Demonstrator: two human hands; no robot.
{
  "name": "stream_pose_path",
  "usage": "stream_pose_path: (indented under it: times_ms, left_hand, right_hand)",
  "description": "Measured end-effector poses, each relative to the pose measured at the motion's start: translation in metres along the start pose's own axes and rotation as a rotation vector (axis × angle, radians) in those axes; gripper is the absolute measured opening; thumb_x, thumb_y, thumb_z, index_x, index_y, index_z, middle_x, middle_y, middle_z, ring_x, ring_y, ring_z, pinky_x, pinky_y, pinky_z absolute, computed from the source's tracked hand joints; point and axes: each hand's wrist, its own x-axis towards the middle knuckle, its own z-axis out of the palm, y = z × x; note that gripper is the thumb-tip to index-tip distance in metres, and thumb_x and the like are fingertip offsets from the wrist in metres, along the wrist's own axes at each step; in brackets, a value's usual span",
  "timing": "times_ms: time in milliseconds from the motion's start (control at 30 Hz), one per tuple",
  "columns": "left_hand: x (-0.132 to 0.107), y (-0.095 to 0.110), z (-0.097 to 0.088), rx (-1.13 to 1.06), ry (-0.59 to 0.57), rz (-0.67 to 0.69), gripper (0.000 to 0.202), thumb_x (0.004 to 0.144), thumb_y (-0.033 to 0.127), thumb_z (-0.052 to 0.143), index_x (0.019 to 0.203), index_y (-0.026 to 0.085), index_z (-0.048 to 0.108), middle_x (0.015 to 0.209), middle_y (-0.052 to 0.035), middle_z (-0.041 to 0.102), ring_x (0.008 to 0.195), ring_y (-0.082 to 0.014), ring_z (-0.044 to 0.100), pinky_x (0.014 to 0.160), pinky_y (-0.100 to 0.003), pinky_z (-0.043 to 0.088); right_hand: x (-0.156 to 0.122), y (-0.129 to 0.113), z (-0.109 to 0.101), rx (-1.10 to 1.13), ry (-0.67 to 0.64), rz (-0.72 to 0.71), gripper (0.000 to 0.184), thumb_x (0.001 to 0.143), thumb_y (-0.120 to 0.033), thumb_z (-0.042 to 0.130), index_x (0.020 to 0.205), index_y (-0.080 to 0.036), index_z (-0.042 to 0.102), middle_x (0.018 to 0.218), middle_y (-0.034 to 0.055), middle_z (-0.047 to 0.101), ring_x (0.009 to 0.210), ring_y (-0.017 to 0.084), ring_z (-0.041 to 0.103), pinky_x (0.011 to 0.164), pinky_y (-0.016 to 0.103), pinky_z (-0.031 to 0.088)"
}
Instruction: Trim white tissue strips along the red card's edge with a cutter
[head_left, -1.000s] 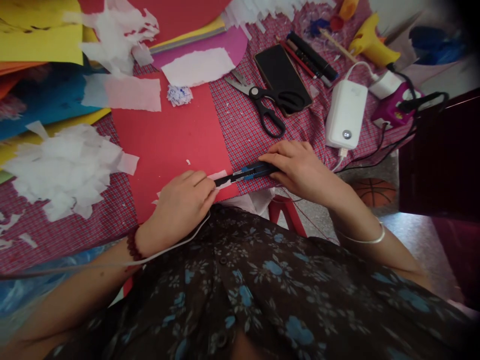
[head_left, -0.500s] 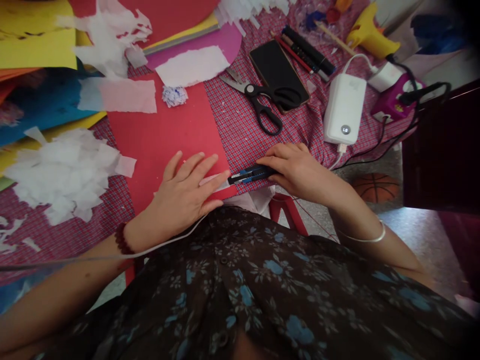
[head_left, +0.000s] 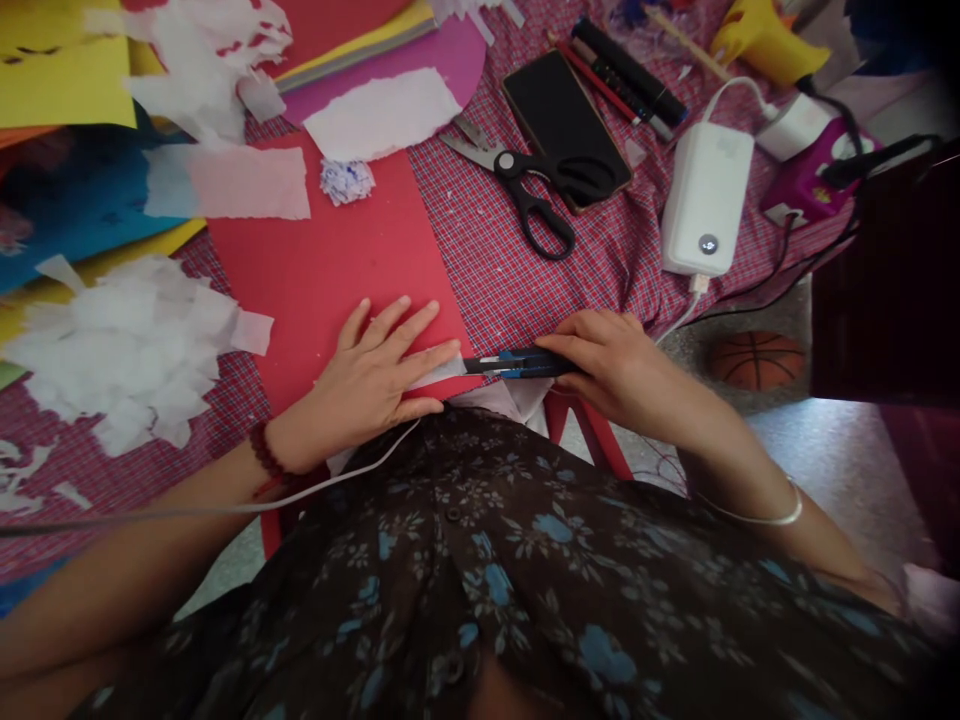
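My left hand (head_left: 375, 375) lies flat with spread fingers on a red sheet (head_left: 341, 260), over a narrow white paper strip (head_left: 442, 370). In my right hand (head_left: 615, 365) is a slim black and blue stapler (head_left: 517, 363), gripped at its rear end between fingers and thumb. Its front tip meets the right end of the strip, close to the fingertips of my left hand. Whether paper sits between its jaws I cannot tell.
Black-handled scissors (head_left: 529, 190) lie partly over a phone (head_left: 566, 125). Rightward are markers (head_left: 630, 80), a white power bank (head_left: 709, 200) and a yellow glue gun (head_left: 769, 40). A white paper puff (head_left: 131, 345) sits left; a crumpled ball (head_left: 347, 181) rests on the red sheet.
My right hand and the stapler have shifted slightly rightward, the tip still at the strip's end. My left hand stays about where it was. The view has shifted a little.
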Motion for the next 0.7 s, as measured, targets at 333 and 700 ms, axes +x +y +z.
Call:
stream_pose_path:
  times_ms: [333, 700]
  left_hand:
    - [0.002, -0.004, -0.009, -0.073, -0.05, 0.004, 0.055, 0.111, 0.054, 0.056, 0.16, 0.031, 0.055, 0.181, -0.0099, 0.032, 0.165, -0.0414, 0.03, 0.134, -0.068, 0.021]
    - [0.062, -0.015, -0.019, -0.029, -0.06, -0.004, 0.06, 0.11, 0.046, 0.057, 0.165, 0.023, 0.049, 0.176, -0.0161, 0.041, 0.163, -0.038, 0.036, 0.134, -0.067, 0.018]
  right_hand:
    - [-0.011, -0.005, 0.007, -0.027, 0.044, 0.051, 0.038, 0.104, -0.02, 0.057, 0.14, -0.016, 0.069, 0.12, 0.0163, 0.071, 0.107, 0.033, 0.064, 0.087, 0.045, 0.042]
    - [-0.012, -0.002, 0.007, -0.047, 0.044, 0.045, 0.038, 0.103, -0.022, 0.057, 0.14, -0.021, 0.067, 0.12, 0.0151, 0.072, 0.107, 0.032, 0.065, 0.087, 0.046, 0.046]
